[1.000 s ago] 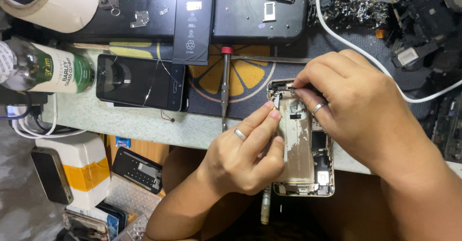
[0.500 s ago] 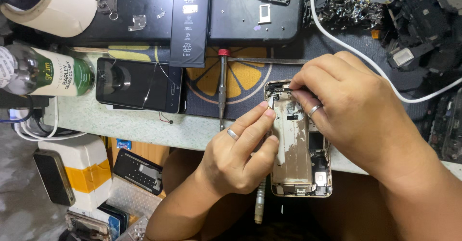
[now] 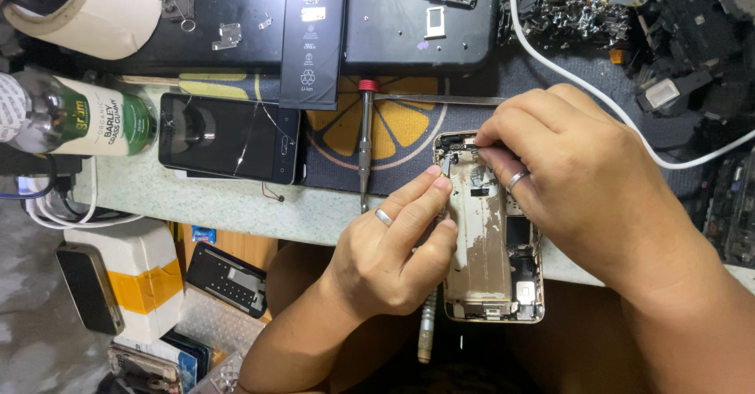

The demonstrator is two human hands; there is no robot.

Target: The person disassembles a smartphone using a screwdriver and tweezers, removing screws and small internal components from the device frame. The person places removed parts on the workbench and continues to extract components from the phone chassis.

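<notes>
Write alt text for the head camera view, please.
Two bare hands work on an opened phone body at a bench edge: left hand steadies it, right hand picks at its top. A red-capped screwdriver lies nearby.

A single head-worn camera looks steeply down from close above at the left hand (image 3: 389, 256) and right hand (image 3: 578, 193), which fill the lower middle. Beyond the fingertips, the cluttered bench's far side runs along the top edge; floor shows left of the left hand.
</notes>
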